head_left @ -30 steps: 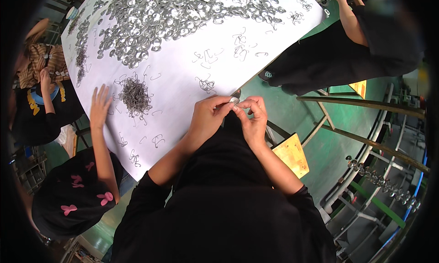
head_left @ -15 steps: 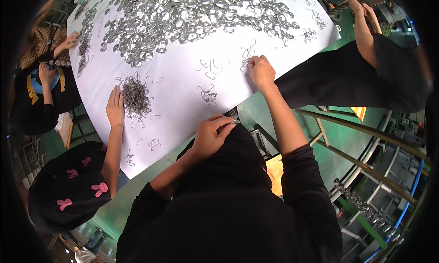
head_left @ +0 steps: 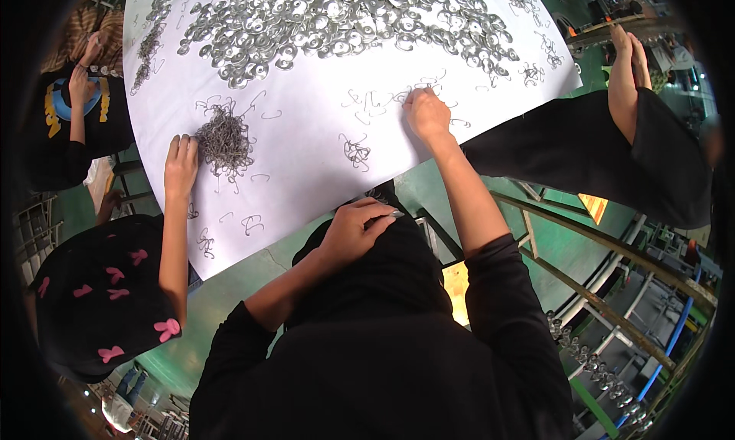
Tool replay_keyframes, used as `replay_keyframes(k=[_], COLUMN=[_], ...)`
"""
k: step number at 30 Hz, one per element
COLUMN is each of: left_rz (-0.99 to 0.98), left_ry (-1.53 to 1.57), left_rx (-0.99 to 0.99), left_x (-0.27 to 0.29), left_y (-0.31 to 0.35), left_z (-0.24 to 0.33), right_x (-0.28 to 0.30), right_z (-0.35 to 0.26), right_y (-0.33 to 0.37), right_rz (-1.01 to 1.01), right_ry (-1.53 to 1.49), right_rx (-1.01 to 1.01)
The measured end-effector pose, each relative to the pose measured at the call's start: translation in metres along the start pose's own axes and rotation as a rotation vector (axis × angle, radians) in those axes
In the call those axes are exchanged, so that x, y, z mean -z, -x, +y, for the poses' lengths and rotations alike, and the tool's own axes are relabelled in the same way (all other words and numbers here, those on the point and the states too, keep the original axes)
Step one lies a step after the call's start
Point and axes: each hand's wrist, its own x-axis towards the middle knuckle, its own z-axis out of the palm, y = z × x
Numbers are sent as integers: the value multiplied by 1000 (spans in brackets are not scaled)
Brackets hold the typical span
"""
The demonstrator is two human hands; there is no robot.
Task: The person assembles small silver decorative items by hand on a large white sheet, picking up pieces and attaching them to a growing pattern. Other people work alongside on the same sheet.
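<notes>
My left hand (head_left: 354, 232) is closed near my lap, below the table's near edge, pinching a small shiny metal disc (head_left: 396, 213) between thumb and fingers. My right hand (head_left: 429, 118) reaches over the white tabletop (head_left: 298, 179) with fingertips drawn together at a scatter of thin wire hooks (head_left: 373, 101). Whatever those fingertips pinch is hidden. Nearer to me lies a small tangle of wire hooks (head_left: 356, 153). Beyond my right hand spreads a large heap of round silver metal discs (head_left: 329, 19).
At the left, a co-worker's hand (head_left: 181, 164) rests beside a dense pile of wire hooks (head_left: 223, 140). More co-workers sit along the far left side, and a person in black (head_left: 551, 137) is close on my right. Metal frame rails (head_left: 597, 241) stand at the lower right.
My right hand has shifted slightly left over the wire hooks. My left hand keeps its pinch on the disc. The whole view has tilted a little.
</notes>
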Motion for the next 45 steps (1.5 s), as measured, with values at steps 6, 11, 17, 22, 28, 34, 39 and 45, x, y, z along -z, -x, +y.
replay_keyframes(k=[6,11,17,22,28,34,39,45], left_rz=[33,54,69,53,65,38,278,586], left_ry=[46,102,100,65,21,153,-143,-603], left_rx=[16,26,-12,-28,-33,-54,-101,-149], left_x=[-2,-5,-7,-6,-7,-6,38,101], left_y=[9,10,12,10,10,5,-55,-196], left_z=[-5,-19,-17,-15,-13,-8,-34,-78], right_x=[3,22,45,23,8,7,17,24], right_z=[10,3,-13,-23,-30,-32,-27,-18], right_y=[23,91,195,227,227,227,228,227], right_rz=[-261,-284,-145,46,197,389,436,359], right_ry=[-626,-1182,-1357,-1267,-1216,-1043,-908,-915], right_rx=[-32,-158,-255,-238,-197,-27,134,150])
